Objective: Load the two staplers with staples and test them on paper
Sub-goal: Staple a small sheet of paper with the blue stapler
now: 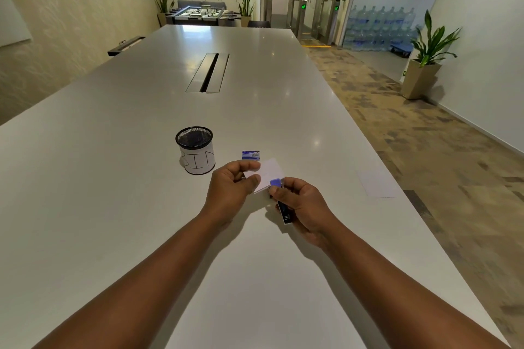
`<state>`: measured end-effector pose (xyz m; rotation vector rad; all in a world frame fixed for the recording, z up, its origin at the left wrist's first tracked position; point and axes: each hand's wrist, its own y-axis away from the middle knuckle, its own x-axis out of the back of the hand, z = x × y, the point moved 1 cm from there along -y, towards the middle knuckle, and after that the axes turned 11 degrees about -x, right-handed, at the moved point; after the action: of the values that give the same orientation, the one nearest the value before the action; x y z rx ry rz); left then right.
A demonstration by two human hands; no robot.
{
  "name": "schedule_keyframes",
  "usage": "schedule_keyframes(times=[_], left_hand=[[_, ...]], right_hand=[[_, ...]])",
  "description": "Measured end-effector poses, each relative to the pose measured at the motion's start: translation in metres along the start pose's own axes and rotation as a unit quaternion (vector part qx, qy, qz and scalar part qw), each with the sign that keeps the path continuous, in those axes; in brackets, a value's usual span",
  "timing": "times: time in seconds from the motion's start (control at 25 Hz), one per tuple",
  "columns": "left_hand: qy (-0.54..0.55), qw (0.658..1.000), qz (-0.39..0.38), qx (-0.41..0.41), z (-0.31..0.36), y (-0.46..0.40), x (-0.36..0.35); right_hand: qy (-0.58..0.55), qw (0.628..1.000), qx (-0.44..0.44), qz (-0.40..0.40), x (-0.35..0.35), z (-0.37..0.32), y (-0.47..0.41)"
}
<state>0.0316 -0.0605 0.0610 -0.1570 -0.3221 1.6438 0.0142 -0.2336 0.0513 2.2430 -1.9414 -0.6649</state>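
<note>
Above white table (119,207): left hand (229,187) pinching paper slip (269,174), right hand (304,207) clamped around stapler (282,207) biting its edge.

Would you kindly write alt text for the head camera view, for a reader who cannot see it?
Over a long white table, a person's left hand pinches a small piece of paper while the right hand grips a blue-tipped stapler at its near edge. Behind the hands lie a small blue staple box and a black mesh cup with a handwritten label.
</note>
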Motion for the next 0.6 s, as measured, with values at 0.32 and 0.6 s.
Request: schedule_keyframes(times=[0.32,0.6], left_hand=[[0.006,0.998,0.037,0.041,-0.015,-0.014,0.007],[0.001,0.998,0.032,0.055,-0.019,-0.021,0.010]], right_hand=[[0.405,0.854,0.120,0.304,0.041,-0.017,-0.040],[0.545,0.770,0.089,0.320,0.043,-0.022,-0.073]])
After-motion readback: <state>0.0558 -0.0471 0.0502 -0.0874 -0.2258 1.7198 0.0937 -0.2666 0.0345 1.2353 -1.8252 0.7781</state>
